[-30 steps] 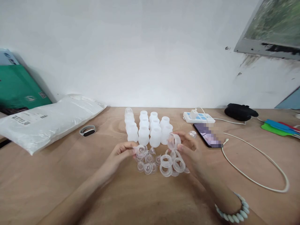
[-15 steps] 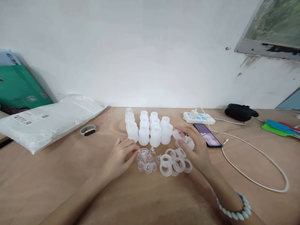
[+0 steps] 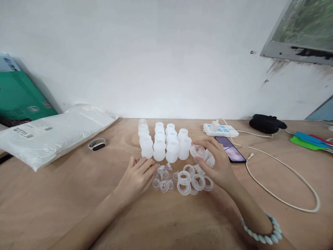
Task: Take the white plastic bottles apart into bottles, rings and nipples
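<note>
Left hand: the left hand (image 3: 139,175) lies palm down on the table (image 3: 161,222) near the middle, fingers close together and stretched right. Its tips touch a heap of small clear cups (image 3: 164,185); whether they grip one cannot be told.
Right hand: the right hand (image 3: 220,165) is curled, pinching a clear cap (image 3: 197,151) between thumb and forefingers. A bead bracelet (image 3: 262,236) sits on its wrist.
Clear cap: low over the table, just right of the white bottles (image 3: 159,150), above the clear rings (image 3: 184,177).
Clear rings: loose between the two hands, touching one another, just right of the small cups.
White bottles: upright in tight rows, toward the far edge from both hands.
Right side: a phone (image 3: 230,149) lies just beyond the right hand; behind it are a power strip (image 3: 220,130) and a black pouch (image 3: 266,124) at the far edge. A white cable (image 3: 286,205) loops toward the right edge.
Left side: a plastic bag (image 3: 57,130) fills the far left corner, with a wristband (image 3: 97,144) beside it.
</note>
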The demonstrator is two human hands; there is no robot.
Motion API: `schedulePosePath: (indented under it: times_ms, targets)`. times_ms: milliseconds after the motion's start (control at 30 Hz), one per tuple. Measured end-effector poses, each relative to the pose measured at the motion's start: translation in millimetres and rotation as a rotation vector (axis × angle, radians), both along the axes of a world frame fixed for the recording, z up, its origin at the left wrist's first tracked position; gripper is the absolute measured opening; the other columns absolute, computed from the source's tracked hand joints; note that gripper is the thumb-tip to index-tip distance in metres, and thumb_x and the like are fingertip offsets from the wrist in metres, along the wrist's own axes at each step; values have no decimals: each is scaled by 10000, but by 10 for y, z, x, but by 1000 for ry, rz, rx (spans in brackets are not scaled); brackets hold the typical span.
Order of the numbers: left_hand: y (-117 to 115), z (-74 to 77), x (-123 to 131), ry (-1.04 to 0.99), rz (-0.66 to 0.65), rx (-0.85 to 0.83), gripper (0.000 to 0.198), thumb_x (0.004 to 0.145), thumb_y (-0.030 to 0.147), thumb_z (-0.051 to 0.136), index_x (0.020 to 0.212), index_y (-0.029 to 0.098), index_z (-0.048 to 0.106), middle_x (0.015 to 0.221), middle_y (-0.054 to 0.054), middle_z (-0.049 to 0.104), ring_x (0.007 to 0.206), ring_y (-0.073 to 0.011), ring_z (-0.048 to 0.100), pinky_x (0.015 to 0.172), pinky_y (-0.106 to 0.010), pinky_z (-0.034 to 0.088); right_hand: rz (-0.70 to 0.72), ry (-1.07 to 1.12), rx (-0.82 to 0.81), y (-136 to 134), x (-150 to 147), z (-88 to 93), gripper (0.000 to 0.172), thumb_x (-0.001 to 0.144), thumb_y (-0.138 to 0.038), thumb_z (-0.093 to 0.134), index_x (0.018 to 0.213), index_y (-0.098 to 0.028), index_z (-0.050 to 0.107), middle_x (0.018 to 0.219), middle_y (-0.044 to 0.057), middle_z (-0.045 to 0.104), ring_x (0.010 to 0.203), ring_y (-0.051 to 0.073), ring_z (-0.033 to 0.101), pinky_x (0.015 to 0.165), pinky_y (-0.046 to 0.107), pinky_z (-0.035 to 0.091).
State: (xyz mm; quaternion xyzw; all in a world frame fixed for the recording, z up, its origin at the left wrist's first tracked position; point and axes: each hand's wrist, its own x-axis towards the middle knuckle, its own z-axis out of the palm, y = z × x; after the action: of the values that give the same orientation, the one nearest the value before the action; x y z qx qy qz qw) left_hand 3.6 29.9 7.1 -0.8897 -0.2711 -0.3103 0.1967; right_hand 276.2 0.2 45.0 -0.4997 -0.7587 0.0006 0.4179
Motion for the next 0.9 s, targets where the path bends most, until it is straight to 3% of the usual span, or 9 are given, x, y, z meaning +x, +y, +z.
schedulePosePath:
  times_ms: [233,400,500,667,800,900]
  targets:
    - [0,-18,-11,-9,-82,-211,266,939,64,398,1002,150,642,887,-58,650,769,-198,546,688,-337,277,90,-348,-394,13,66,47,213,798,-222,640,1009,-229,668,1006,45,667,1002,273,584,906,469,353]
    - [14,-26,-58,-104,-94,-351,256,898,76,420,1015,187,620,937,-39,645,824,-207,562,713,-349,295,121,-395,-511,0,65,60,202,771,-201,673,969,-238,681,1022,35,665,1010,257,579,935,481,334]
    - [43,-43,-88,-209,-4,-391,248,923,103,402,1031,213,596,988,-32,630,892,-213,574,753,-361,332,118,-397,-511,-1,75,69,180,778,-245,703,955,-234,677,1020,36,670,1004,259,584,926,477,335]
    - [212,-73,-121,-637,218,-482,287,909,256,484,1191,219,449,1168,-71,537,1023,-242,537,892,-421,420,45,-335,-405,33,68,39,135,862,-330,666,929,-213,650,950,31,691,925,236,605,875,441,347]
    - [587,0,-154,-918,277,-673,360,866,297,544,1201,242,422,1327,-81,479,1151,-261,517,929,-425,444,24,-251,-275,62,39,21,98,905,-303,624,885,-208,631,908,22,698,860,210,620,835,406,341]
    - [945,88,-173,-949,267,-754,412,847,275,548,1234,184,437,1362,-148,492,1185,-290,530,923,-437,470,28,-207,-219,69,21,22,74,908,-272,614,871,-209,629,836,14,698,821,208,631,805,394,333]
